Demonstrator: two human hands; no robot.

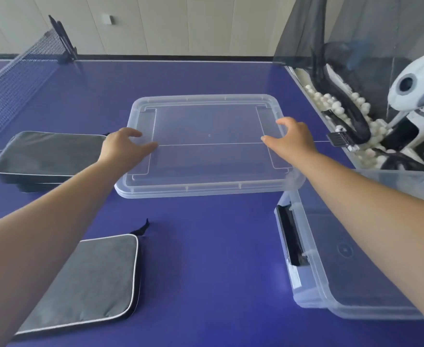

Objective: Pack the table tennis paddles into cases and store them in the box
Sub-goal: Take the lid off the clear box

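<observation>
Both hands, left (124, 146) and right (289, 141), rest spread fingers on the lid (205, 156), gripping nothing; it could skid into the cases (48, 154) or off the bench (205, 246).

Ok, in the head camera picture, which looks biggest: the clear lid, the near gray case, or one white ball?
1. Clear lid, largest.
2. Near gray case: it looks close to the lid's size, but it lies nearer the camera, so this order is unsure.
3. One white ball, clearly smallest.
</observation>
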